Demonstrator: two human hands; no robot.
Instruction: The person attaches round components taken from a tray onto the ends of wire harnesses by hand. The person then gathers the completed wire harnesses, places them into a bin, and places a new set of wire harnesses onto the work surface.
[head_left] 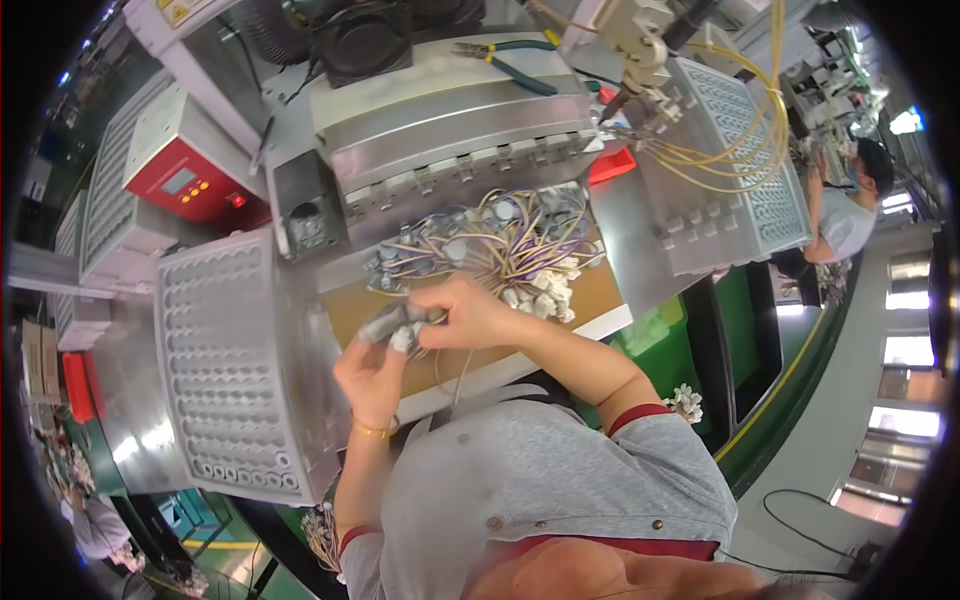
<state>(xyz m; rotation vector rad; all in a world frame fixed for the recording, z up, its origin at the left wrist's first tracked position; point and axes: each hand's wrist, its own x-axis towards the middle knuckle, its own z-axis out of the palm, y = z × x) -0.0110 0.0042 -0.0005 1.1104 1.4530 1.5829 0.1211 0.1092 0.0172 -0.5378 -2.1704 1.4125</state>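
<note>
Close together in front of my chest, my left hand (pixel 370 378) and my right hand (pixel 465 314) meet at a small white connector (pixel 405 338). Its fine details are blurred, but thin wires (pixel 462 378) trail down from it. The fingers of both hands are pinched around it, and grey coverings (pixel 384 322) show at the left fingertips. Just beyond lies a heap of wire harnesses (pixel 490 240), with purple and pale yellow wires, round grey parts and white connectors (pixel 545 295). The heap rests on a brown board (pixel 350 312).
A grey tray with rows of round holes (pixel 225 370) stands left, another holed tray (pixel 740 150) right. A metal fixture (pixel 460 150) spans the back, with pliers (pixel 510 70) on top. A red control box (pixel 195 170) sits far left. A person (pixel 850 205) works at far right.
</note>
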